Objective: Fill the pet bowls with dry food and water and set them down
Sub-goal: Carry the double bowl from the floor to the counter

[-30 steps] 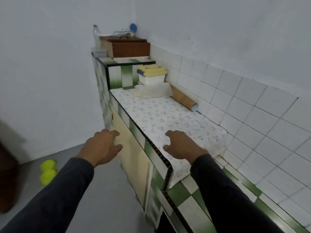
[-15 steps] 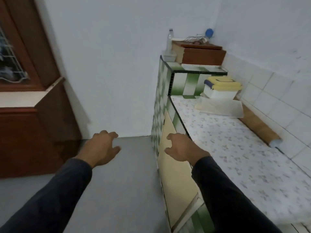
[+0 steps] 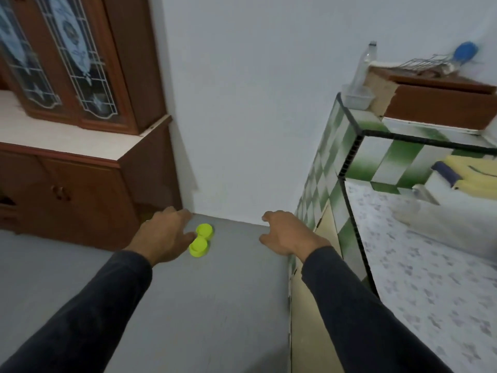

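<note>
1. The person's gaze has swung from the tiled bench (image 3: pixel 419 267) round to the floor (image 3: pixel 204 305) in the corner. Half a second ago that corner showed no bowls; now the paired yellow-green pet bowls (image 3: pixel 201 240) are in sight, lying on the floor near the foot of the wooden cabinet (image 3: pixel 88 195).
2. Judged from this, the task stands at its start: the bowls sit on the floor, their contents not visible, and must first be fetched.
3. The left hand (image 3: pixel 164 238) is stretched forward and low, palm down, its grip apart and holding nothing; it overlaps the bowls' left edge in the picture, though contact cannot be confirmed.
4. The right hand (image 3: pixel 289 232) is extended beside the bench's tiled face, fingers loosely spread, its grip likewise apart and empty.
5. A yellow-lidded container (image 3: pixel 468 176) rests on the bench at the far right.
</note>
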`<state>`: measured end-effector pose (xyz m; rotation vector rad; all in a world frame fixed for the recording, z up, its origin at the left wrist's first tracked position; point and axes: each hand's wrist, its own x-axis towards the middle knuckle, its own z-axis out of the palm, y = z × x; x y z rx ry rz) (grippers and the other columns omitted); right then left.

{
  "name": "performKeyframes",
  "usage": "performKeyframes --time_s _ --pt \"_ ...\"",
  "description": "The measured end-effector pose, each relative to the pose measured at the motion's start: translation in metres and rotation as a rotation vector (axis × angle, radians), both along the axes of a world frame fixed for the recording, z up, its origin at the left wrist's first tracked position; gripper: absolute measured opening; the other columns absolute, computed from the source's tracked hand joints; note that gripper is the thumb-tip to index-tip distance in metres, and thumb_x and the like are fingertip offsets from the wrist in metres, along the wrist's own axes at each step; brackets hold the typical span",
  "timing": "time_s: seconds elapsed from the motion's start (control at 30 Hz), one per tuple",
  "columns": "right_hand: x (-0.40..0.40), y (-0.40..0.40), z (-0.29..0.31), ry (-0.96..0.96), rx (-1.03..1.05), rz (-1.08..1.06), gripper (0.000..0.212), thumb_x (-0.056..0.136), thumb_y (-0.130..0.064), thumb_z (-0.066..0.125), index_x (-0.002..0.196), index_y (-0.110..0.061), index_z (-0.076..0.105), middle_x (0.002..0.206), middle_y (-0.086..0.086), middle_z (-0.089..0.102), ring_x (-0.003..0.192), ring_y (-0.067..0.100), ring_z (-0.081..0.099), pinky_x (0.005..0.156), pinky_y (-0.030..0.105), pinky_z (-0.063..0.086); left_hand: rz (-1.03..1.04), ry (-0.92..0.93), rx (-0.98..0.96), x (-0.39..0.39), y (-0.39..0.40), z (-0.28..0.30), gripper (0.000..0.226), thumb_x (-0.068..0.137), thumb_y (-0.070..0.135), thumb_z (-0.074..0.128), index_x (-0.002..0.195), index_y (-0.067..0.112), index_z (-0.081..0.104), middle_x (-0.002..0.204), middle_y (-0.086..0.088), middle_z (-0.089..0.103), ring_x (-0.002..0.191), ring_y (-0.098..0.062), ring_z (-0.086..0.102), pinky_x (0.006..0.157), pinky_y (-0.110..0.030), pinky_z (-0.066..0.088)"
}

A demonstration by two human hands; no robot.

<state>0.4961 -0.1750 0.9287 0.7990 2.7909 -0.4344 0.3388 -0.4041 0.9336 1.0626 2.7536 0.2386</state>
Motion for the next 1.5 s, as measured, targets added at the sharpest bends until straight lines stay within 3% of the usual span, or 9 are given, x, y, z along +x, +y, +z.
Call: performKeyframes --time_s 0.37,1.03,1.33,1.5 --pt "-0.116 0.055 -0.048 -0.082 -0.007 0.123 0.057 0.094 -0.036 0.058 0.145 -0.013 0.046 0.145 0.012 0.050 0.131 0.032 0.050 0.108 0.045 0.044 0.139 -0.109 -0.110 -0.086 0.041 -0.041 0.056 0.097 0.051 0.058 0.146 0.027 0.048 0.137 -0.010 0.051 0.126 -0.033 0.052 0.103 -0.046 0.047" --pt "-0.367 0.152 -0.110 -0.078 -0.027 0.176 0.045 0.099 -0.031 0.051 0.139 -0.010 0.050 0.136 0.014 0.056 0.122 0.036 0.055 0.102 0.044 0.047 0.072 -0.143 -0.210 -0.333 0.156 -0.112 0.050 0.102 0.047 0.051 0.143 0.018 0.049 0.139 -0.012 0.051 0.127 -0.034 0.051 0.107 -0.045 0.044" --pt "-0.458 0.222 -0.172 -0.089 -0.028 0.275 0.042 0.095 -0.030 0.053 0.132 -0.010 0.053 0.129 0.015 0.060 0.116 0.037 0.058 0.095 0.043 0.050 0.134 -0.187 -0.209 -0.407 0.205 -0.179 0.045 0.104 0.048 0.046 0.138 0.019 0.053 0.137 -0.010 0.055 0.124 -0.028 0.054 0.106 -0.042 0.044" --pt "-0.512 0.256 -0.221 -0.085 -0.023 0.367 0.045 0.094 -0.030 0.055 0.134 -0.011 0.052 0.131 0.013 0.058 0.119 0.036 0.054 0.101 0.042 0.044 0.202 -0.218 -0.215 -0.444 0.233 -0.232 0.046 0.104 0.048 0.046 0.143 0.024 0.050 0.140 -0.008 0.054 0.127 -0.028 0.053 0.109 -0.043 0.042"
